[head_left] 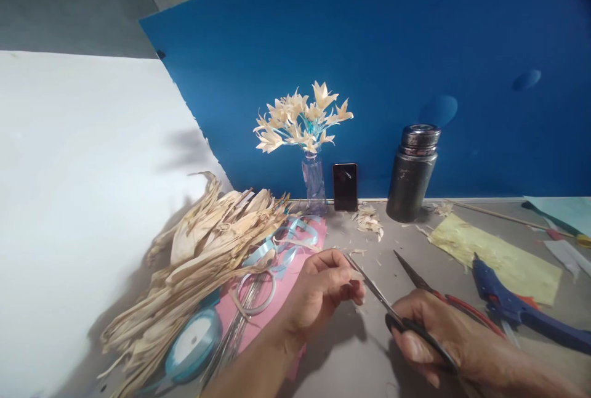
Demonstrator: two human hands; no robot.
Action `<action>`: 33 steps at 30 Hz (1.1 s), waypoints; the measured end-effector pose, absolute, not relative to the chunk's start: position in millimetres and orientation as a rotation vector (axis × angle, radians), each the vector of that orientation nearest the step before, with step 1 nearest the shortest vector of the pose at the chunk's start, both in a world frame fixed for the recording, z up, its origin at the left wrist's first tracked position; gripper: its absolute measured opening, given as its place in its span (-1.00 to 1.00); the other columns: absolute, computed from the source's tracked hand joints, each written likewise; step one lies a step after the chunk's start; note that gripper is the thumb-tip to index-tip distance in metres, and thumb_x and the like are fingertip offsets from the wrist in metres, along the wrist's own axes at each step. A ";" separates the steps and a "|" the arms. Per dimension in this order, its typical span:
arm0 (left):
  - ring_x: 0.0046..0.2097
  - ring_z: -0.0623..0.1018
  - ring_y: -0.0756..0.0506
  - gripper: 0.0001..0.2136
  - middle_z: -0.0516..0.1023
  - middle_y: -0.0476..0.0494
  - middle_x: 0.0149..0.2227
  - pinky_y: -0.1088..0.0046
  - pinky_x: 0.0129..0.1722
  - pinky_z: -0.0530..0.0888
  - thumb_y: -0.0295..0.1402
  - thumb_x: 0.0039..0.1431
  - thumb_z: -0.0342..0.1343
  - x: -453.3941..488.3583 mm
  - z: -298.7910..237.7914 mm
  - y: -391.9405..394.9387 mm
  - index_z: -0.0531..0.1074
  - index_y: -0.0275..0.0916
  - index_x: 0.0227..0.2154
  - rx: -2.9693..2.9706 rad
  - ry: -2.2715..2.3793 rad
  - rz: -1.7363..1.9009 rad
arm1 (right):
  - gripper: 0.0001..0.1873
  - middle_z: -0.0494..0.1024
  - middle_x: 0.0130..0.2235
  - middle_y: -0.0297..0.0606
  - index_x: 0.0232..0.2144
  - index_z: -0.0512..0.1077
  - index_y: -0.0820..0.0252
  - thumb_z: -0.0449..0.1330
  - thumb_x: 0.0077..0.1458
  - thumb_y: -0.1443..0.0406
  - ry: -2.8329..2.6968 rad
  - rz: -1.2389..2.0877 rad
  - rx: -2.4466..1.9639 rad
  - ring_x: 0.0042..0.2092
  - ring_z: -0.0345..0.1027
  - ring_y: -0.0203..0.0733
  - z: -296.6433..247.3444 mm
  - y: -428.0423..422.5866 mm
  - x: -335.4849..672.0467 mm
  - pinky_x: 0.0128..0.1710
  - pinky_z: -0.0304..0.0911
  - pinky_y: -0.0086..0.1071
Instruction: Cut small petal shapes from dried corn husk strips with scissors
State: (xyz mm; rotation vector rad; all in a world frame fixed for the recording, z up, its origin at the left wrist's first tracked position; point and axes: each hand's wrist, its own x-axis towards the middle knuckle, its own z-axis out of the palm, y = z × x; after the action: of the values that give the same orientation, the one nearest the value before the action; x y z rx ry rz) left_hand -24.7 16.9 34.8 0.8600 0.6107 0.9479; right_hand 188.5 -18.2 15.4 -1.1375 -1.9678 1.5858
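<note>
My left hand (323, 287) is closed in a pinch on a small pale piece of dried husk (356, 275) over the grey table. My right hand (434, 339) grips the black handles of a pair of scissors (376, 293), whose blades point up-left and meet the husk piece at my left fingertips. A second pair of scissors with red handles (443, 296) lies on the table just behind my right hand.
A pile of dried corn husks (203, 262) lies at left, with blue ribbon (286, 241), a ribbon spool (191, 342) and pink paper (281, 287). At the blue backboard stand a vase of husk flowers (305, 124), a phone (345, 186) and a metal flask (412, 173). A blue glue gun (512, 305) and yellow paper (498, 259) lie at right.
</note>
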 end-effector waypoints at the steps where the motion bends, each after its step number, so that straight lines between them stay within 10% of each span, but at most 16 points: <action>1: -0.46 0.54 -0.05 -0.83 0.52 -0.10 -0.51 0.41 -0.35 0.44 -0.39 -0.09 0.33 -24.3 35.3 16.7 0.43 -0.30 -0.54 0.852 0.617 0.971 | -0.31 0.32 -0.68 -0.40 -0.66 0.25 0.17 0.08 0.02 -0.31 -1.970 1.582 -1.159 -0.58 0.07 -0.34 16.9 -18.6 187.9 -0.57 -0.08 -0.45; 15: -0.45 0.56 -0.06 -0.78 0.48 -0.03 -0.48 0.38 -0.34 0.45 -0.37 -0.10 0.37 -24.1 36.4 16.4 0.41 -0.29 -0.55 0.873 0.658 1.034 | -0.65 0.35 -0.68 -0.42 -0.69 0.17 0.16 0.20 -0.04 0.17 -1.963 1.540 -1.409 -0.58 0.15 -0.35 22.1 -20.9 183.0 -0.57 -0.02 -0.49; 33: -0.46 0.55 -0.05 -0.80 0.49 -0.03 -0.53 0.40 -0.34 0.45 -0.39 -0.11 0.37 -22.1 36.4 14.5 0.42 -0.27 -0.57 0.877 0.703 1.082 | -0.46 0.25 -0.73 -0.43 -0.74 0.18 0.16 0.25 -0.04 -0.05 -1.954 1.443 -1.479 -0.63 0.04 -0.37 20.0 -20.5 181.7 -0.63 -0.13 -0.47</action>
State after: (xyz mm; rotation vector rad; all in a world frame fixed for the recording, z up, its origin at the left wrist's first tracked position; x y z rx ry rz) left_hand -22.1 14.5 36.4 0.8766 0.7027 1.0819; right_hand 181.7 -20.5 20.0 -1.4791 -1.9545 1.4434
